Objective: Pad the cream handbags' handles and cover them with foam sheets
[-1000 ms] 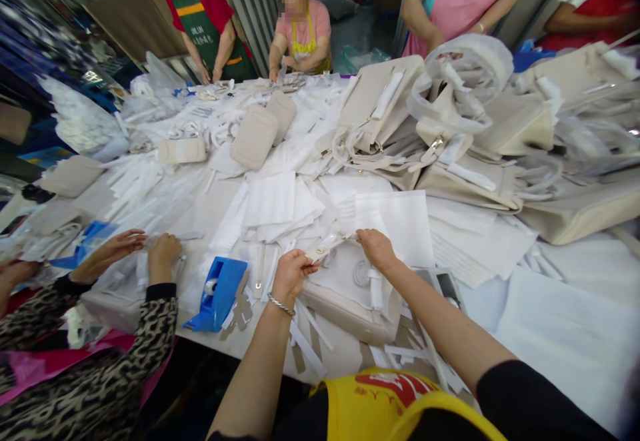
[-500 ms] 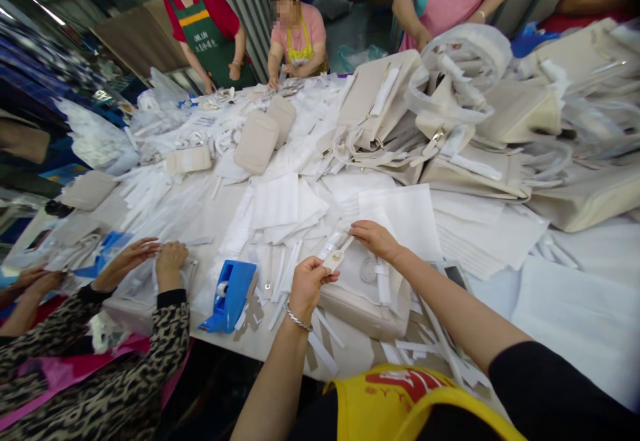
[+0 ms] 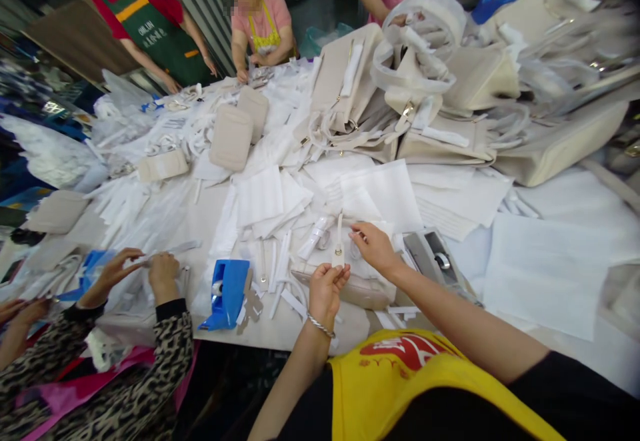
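My left hand is closed in a pinch on the lower end of a narrow cream strap tab with a small metal fitting; the tab stands upright. My right hand is closed on a thin white strip at the tab's top, just right of it. Under both hands a cream bag lies flat on the white table, partly hidden by my hands.
A blue tape dispenser stands left of my left hand, a grey one to the right. White foam sheets, strips and cream bags cover the table. A person in leopard-print sleeves works at left; others stand at the far side.
The view has tilted down and shifted. My hands moved nearer to me; the strap tab went from slanted to upright, and my right hand now grips at its top.
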The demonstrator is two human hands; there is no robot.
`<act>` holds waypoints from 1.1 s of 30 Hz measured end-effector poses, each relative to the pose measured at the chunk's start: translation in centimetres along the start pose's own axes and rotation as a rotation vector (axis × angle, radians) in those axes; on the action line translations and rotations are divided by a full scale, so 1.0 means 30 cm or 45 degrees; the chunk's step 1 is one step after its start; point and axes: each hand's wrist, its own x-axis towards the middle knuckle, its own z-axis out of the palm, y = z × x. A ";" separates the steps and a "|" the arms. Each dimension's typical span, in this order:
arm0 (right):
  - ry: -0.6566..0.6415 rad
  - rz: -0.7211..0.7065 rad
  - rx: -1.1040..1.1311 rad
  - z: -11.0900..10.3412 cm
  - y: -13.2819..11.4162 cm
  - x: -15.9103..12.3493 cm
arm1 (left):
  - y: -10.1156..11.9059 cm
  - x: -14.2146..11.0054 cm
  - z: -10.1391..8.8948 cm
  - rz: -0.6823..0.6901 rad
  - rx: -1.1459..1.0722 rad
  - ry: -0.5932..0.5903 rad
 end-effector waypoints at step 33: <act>0.668 0.940 -0.092 -0.608 0.548 -0.635 | 0.078 0.268 0.171 -0.198 0.781 0.081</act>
